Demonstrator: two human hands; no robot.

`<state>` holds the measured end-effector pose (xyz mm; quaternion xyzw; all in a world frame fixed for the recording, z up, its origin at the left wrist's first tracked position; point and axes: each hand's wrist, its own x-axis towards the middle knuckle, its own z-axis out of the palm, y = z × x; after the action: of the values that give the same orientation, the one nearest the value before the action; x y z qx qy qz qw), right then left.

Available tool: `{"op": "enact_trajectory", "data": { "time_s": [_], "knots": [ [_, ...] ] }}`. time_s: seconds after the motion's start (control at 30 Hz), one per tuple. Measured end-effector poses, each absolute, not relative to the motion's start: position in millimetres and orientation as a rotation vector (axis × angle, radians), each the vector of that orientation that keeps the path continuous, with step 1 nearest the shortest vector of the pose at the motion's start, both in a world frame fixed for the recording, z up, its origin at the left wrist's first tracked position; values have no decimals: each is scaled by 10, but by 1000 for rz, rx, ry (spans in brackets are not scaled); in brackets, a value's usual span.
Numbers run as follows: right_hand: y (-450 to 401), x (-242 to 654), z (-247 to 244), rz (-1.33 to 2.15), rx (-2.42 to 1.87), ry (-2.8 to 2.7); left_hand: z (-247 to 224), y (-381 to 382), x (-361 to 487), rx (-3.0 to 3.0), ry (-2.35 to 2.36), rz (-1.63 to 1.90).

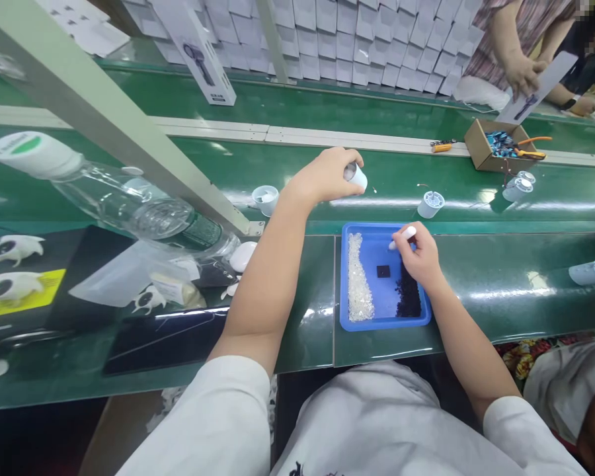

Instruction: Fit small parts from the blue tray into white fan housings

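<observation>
My left hand [334,173] is wrapped round a small pale blue cylindrical part [358,179], holding it tilted above the green bench. A white pen-like tool [405,235] is pinched in my right hand [420,254], its tip pointing down over the blue tray [344,291]. Inside the tray, small clear-white pieces [359,291] lie along the left and small black pieces [408,296] along the right. One black square [383,271] rests between them. Behind the tray stands another pale blue cylinder [431,204] with a slotted top.
A pale cup [265,199] stands left of my left hand. At left are a plastic bottle [153,215] and a slanting metal post [129,125]. A cardboard box [480,151] and wired cylinder [518,186] sit at right. Another person's hands [524,76] hold a white box [543,89].
</observation>
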<state>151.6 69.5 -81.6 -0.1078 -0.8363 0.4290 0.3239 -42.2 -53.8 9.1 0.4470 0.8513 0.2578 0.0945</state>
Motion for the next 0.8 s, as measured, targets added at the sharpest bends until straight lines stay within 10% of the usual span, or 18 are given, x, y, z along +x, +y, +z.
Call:
{"op": "enact_trajectory", "data": {
  "time_s": [0.8],
  "knots": [
    [813,1464,-929,1151,-417,-2044,93,-512,-376,1324,2522,764]
  ]
}}
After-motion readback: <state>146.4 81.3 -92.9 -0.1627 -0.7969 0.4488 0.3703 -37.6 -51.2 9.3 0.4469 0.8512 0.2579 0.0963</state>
